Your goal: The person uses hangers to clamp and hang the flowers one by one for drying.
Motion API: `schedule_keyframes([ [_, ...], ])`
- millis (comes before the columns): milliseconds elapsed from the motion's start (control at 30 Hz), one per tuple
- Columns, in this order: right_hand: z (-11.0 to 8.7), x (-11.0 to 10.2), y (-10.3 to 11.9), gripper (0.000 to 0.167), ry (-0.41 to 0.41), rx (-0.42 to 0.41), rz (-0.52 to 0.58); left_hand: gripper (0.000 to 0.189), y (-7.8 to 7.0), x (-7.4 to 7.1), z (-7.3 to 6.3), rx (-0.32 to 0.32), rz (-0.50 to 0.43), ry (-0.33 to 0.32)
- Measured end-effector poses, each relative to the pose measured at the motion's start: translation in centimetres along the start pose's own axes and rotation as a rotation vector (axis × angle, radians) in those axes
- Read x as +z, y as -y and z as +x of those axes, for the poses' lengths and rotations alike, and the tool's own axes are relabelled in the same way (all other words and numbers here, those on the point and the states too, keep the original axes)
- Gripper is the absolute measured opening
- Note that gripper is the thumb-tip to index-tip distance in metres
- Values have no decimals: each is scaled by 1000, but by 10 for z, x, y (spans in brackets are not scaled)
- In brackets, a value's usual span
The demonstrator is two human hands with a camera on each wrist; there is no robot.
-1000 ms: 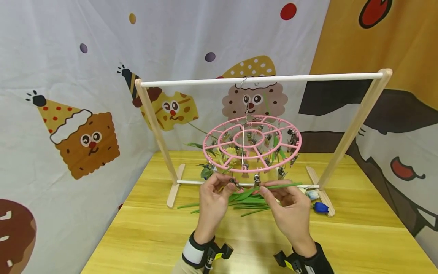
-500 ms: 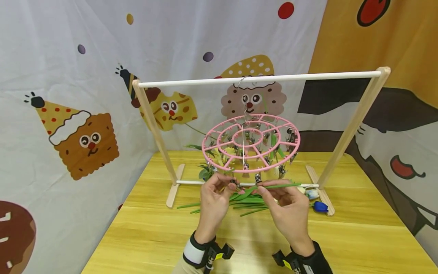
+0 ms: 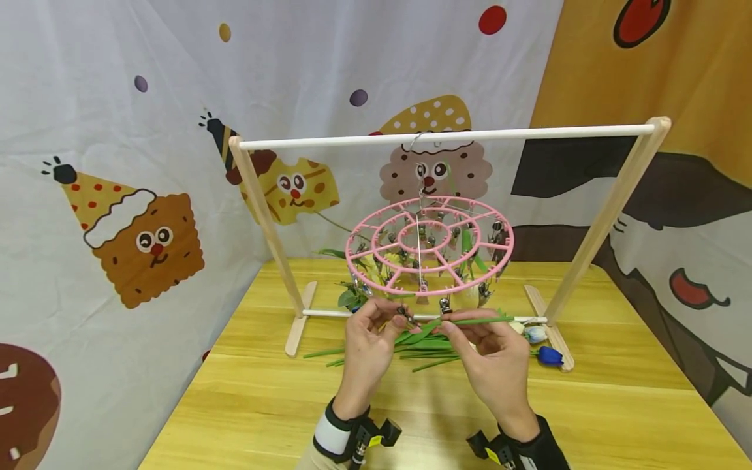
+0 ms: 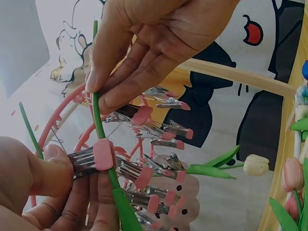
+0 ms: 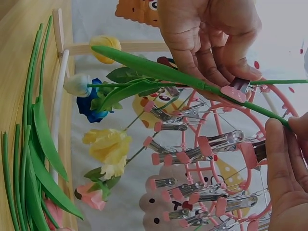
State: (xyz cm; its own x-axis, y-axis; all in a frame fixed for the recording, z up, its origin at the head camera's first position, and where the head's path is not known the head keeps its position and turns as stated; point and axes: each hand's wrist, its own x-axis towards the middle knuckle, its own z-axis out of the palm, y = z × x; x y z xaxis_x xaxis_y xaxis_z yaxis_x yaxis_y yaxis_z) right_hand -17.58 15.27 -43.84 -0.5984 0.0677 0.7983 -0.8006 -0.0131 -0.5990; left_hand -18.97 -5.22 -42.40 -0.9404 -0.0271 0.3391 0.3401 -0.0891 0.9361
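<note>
My left hand (image 3: 369, 343) pinches a metal clip (image 4: 103, 154) with pink pads, between thumb and curled fingers. In both wrist views, the clip's pad lies across a green flower stem (image 4: 98, 118). My right hand (image 3: 496, 352) pinches that same stem a short way from the clip, its thumb against the fingers. Just above both hands hangs a pink round clip hanger (image 3: 510, 245), ringed with dangling clips. Some of its clips hold flowers, among them a white tulip (image 4: 256, 165) and a yellow flower (image 5: 108, 149).
A wooden stand with a white top rod (image 3: 329, 140) carries the hanger. Green stems and leaves (image 3: 425, 346) lie on the wooden table (image 3: 264, 405) beneath the hands. A blue tulip (image 3: 550, 356) lies by the stand's right foot (image 3: 564, 359).
Both hands keep their hold on the clip and stem, almost in place. The pink hanger has turned slightly, its front clips shifting a little to the right.
</note>
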Motion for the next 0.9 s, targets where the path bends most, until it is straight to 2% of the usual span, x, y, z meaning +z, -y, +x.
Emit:
schedule_keyframes([
  [200,-2,-1,-1,37,29,-12,46,18,0,-2,-2,-31,50,22],
  [333,-3,-1,-1,38,30,-13,21,25,0,-3,-4,-28,97,20],
  [533,-5,0,0,38,45,-22,1,28,4,-4,-9,-1,115,13],
  [733,-7,2,0,41,64,-37,-24,27,7,-4,-11,60,146,-2],
  [900,-10,4,1,43,86,-23,-68,25,6,-6,-9,71,172,-30],
])
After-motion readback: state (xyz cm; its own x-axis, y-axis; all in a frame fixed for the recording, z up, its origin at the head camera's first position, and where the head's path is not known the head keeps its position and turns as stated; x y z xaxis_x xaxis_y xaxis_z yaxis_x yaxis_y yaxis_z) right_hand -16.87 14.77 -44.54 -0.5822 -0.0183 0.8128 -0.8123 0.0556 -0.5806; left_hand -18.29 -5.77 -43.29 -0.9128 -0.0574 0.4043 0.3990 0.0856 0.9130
